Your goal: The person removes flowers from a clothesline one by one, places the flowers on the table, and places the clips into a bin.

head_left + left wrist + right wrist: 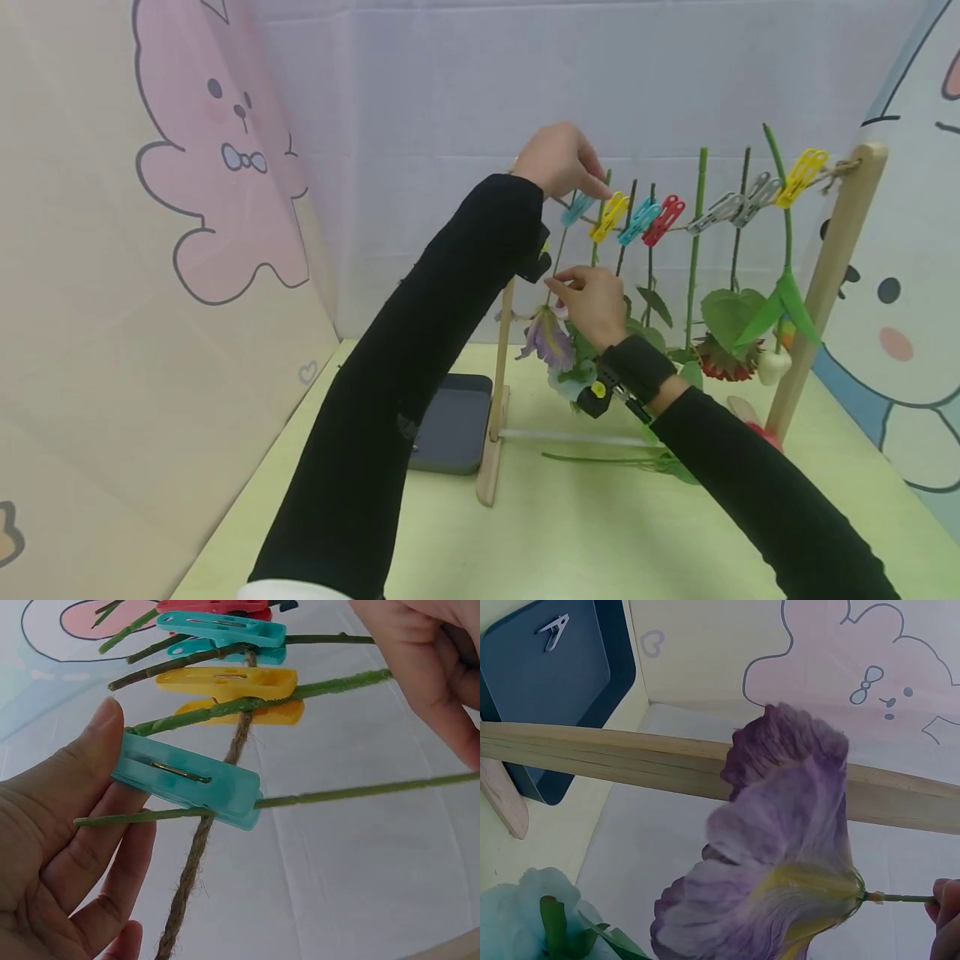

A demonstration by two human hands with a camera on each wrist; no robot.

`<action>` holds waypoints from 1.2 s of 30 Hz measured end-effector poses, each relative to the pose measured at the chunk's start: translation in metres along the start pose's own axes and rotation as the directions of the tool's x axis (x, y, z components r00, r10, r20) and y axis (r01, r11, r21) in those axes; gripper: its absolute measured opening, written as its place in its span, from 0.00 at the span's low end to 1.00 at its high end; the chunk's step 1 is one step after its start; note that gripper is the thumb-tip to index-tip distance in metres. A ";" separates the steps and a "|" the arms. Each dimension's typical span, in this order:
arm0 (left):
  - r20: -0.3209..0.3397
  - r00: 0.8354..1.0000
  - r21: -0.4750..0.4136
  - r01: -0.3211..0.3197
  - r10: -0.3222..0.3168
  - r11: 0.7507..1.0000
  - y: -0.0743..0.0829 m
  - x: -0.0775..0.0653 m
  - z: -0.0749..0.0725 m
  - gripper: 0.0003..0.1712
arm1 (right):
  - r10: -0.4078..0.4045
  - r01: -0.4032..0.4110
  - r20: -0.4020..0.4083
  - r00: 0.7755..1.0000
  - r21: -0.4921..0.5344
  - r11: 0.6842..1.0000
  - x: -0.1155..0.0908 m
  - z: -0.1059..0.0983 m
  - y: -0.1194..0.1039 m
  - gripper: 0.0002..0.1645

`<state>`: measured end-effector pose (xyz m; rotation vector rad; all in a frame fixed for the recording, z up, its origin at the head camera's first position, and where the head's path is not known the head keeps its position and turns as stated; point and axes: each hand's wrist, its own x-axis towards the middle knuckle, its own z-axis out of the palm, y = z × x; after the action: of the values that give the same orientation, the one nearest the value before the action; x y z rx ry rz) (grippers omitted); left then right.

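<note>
Our left hand (558,158) pinches the teal clothespin (187,778) on the twine (196,855), leftmost of the pegs. Our right hand (594,304), below the twine, pinches the purple flower (780,847) by its stem (360,793), which that peg clamps.

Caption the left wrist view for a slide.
Left hand pinches a teal clothespin clamping a green stem to twine.

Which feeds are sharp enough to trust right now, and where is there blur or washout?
Head view: evenly lit, sharp on the pegs, left hand slightly soft. Left wrist view: teal peg crisp, backdrop washed out. Right wrist view: purple flower too close, soft and bluish; dark tray sharper.
</note>
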<state>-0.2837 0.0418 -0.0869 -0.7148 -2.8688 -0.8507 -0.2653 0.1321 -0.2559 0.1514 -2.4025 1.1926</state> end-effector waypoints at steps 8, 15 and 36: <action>-0.098 0.990 -0.165 0.083 -0.100 0.983 0.003 0.004 -0.001 0.13 | -0.006 0.007 0.029 1.000 -0.019 1.000 -0.003 -0.002 0.000 0.16; -0.128 0.982 -0.252 0.104 -0.139 0.962 0.001 0.009 -0.004 0.13 | -0.017 0.020 0.044 0.999 -0.053 0.998 -0.007 -0.002 0.004 0.17; -0.190 0.971 -0.484 -0.219 0.142 0.847 -0.069 -0.013 -0.020 0.23 | -0.594 0.604 0.112 0.796 -0.205 0.770 -0.055 -0.039 0.009 0.10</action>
<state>-0.3049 -0.0255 -0.1066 -0.9001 -2.4041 -1.5721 -0.2056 0.1627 -0.2666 0.8121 -2.2310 0.6071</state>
